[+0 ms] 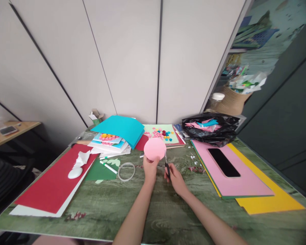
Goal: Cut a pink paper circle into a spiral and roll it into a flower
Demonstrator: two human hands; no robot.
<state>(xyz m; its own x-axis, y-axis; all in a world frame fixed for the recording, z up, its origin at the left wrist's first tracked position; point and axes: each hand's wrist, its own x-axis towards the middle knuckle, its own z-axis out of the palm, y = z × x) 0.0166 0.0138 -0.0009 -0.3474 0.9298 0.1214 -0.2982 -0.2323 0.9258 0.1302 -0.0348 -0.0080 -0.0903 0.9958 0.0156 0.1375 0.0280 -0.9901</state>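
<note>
Desk point(99, 207): green marbled top running up to pale wall panels point(132, 68).
Left hand point(150, 167): pinching a pink paper disc point(154, 148) by its lower edge, holding it above mid-desk.
Right hand point(175, 178): gripping black-handled scissors point(167, 170); blades pointing up at the disc's right edge.
Small box point(96, 118): standing at back left, its print too small to read.
Phone point(223, 162): lying on a pink sheet point(244, 185) at right, screen showing dark.

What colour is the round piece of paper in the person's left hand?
The round paper is plain light pink, clear in the head view.
</note>
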